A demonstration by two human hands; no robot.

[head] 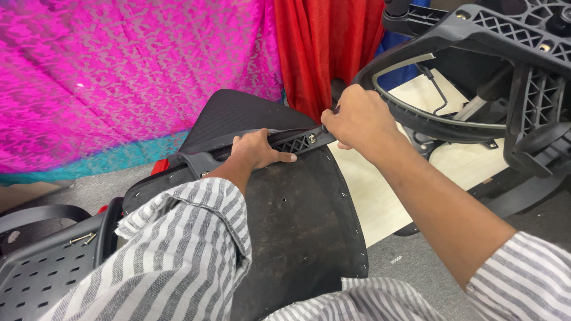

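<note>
My left hand point(257, 151) is flat on the black bracket point(262, 148), palm down, fingers together and stretched toward three o'clock, pressing it against the seat board point(297, 220). The bracket runs across the top edge of that board, from about nine o'clock up toward two, and I can see a bolt point(311, 138) in its lattice part just past my fingertips.

My right hand point(357, 119) is at one o'clock from the left, closed into a fist over the bracket's far end; the fingers are curled tight around something thin and dark, but I cannot tell what it is, since the hand hides it.

The seat board lies upside down across my lap, dark and scuffed, with staples dotting its rim. Beyond it, at twelve o'clock, the padded seat back point(238, 113) shows.

At two o'clock a black chair frame point(511, 65) lies tipped over a pale board point(380, 202) on the grey floor. At eight o'clock a perforated black tray point(41, 273) holds a couple of screws point(83, 239). Pink cloth point(119, 71) hangs at eleven o'clock, red cloth point(327, 47) at twelve.
</note>
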